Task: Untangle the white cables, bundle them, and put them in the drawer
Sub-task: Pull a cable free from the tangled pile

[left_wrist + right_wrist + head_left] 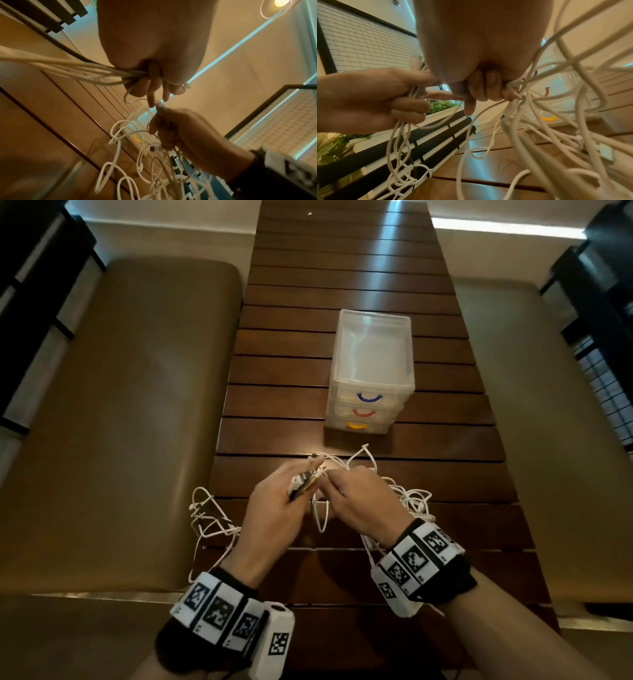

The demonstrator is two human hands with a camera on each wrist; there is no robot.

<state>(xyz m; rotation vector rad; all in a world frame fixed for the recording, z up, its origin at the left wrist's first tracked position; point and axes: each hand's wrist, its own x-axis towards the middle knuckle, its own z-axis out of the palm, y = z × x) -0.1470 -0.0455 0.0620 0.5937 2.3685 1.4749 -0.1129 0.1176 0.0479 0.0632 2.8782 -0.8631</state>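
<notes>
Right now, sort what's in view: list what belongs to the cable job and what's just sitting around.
Part of the job:
- white cables, tangled, strands gripped in both hands
- left hand
- right hand
- clear drawer unit, its three drawers closed

Just there:
- slatted wooden table
- tan bench cushion
- green plants behind the bench

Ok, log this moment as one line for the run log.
phase: untangling | left hand: grips white cables | right hand: grips white cables | drawer unit: three drawers closed | cables: loose loops on slatted table

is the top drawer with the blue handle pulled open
No, the blue-handled drawer sits flush with the red and yellow ones in the clear drawer unit.
</notes>
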